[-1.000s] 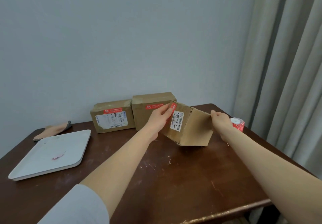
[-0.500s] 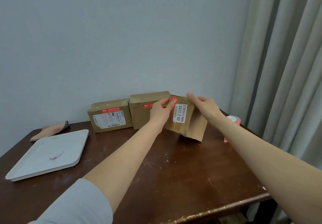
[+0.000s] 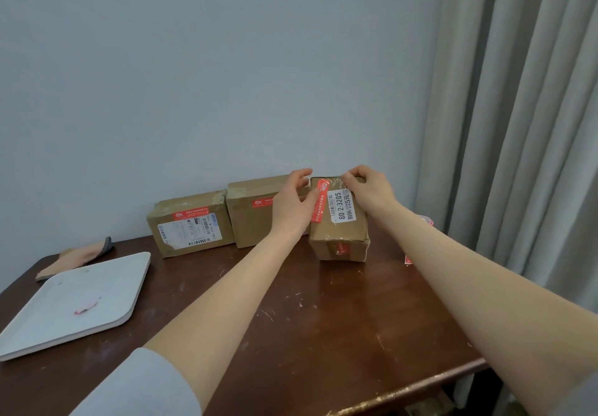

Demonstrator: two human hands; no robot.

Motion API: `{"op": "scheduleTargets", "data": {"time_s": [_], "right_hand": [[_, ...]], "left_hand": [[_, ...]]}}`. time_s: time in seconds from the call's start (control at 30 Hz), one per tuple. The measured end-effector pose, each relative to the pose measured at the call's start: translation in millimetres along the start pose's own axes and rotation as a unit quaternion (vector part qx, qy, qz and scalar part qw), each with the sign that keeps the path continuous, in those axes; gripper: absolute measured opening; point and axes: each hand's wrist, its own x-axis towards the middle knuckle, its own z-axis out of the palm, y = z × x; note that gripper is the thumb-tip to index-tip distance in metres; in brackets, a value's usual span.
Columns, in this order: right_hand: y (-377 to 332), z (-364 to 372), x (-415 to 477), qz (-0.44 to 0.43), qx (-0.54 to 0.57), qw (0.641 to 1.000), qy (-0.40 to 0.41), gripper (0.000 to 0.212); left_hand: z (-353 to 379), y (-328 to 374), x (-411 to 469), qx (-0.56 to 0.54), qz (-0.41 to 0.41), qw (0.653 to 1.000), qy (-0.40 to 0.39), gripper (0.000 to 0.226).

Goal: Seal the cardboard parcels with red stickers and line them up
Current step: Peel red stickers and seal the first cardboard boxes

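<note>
Cardboard parcel — left hand curls round its side, right hand pinches its top, hiding that edge.

A dark brown wooden counter, scratched and scuffed across its top and worn pale along its near edge, stands against a plain pale blue-grey wall. On its left part lies a flat white tray with rounded corners, and a small pink scrap rests near the tray's middle. Just behind the tray, at the counter's far left corner, lies a tan cloth with a grey patterned edge. Grey-beige curtains hang in folds on the right.
</note>
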Motion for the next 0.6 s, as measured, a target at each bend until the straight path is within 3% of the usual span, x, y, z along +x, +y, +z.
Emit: {"op": "scheduleTargets", "data": {"time_s": [0.1, 0.3, 0.5, 0.6], "right_hand": [[2, 0, 0, -0.001, -0.001, 1.0, 0.003, 0.017], [2, 1, -2, 0.001, -0.013, 1.0, 0.016, 0.015], [4, 1, -5, -0.019, -0.012, 0.999, 0.031, 0.007], [11, 2, -11, -0.032, -0.023, 0.999, 0.007, 0.006]], "left_hand": [[-1, 1, 3, 0.031, 0.041, 0.999, 0.004, 0.03], [-3, 1, 8, 0.035, 0.026, 0.999, 0.015, 0.023], [-4, -1, 8, 0.034, 0.014, 0.999, -0.008, 0.039], [-3, -10, 4, 0.044, 0.006, 0.999, -0.026, 0.034]]}}
